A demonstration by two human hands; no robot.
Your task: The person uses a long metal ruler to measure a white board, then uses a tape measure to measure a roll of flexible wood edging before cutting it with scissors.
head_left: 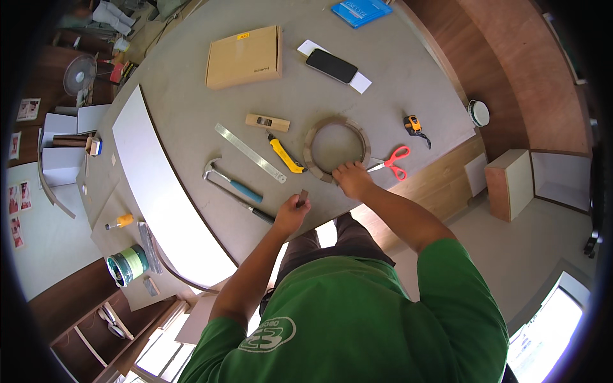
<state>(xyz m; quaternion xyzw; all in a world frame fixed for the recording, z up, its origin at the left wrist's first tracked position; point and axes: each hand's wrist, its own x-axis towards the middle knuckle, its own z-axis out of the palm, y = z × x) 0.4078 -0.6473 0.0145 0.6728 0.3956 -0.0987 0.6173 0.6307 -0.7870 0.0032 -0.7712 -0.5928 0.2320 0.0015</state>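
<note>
My left hand (292, 212) pinches a small grey-brown block (302, 198) near the table's front edge. My right hand (351, 177) rests on the near rim of a brown segmented ring (336, 149) lying flat on the grey table (396, 96). A yellow utility knife (285, 154) lies just left of the ring. Red-handled scissors (394, 161) lie just right of my right hand.
A hammer with a teal grip (231, 182), a steel ruler (249, 152), a small wooden block (267, 122), a cardboard box (245, 57), a black phone (331, 66), a tape measure (414, 125) and a long white board (163, 191) lie on the table. Tape rolls (128, 265) sit lower left.
</note>
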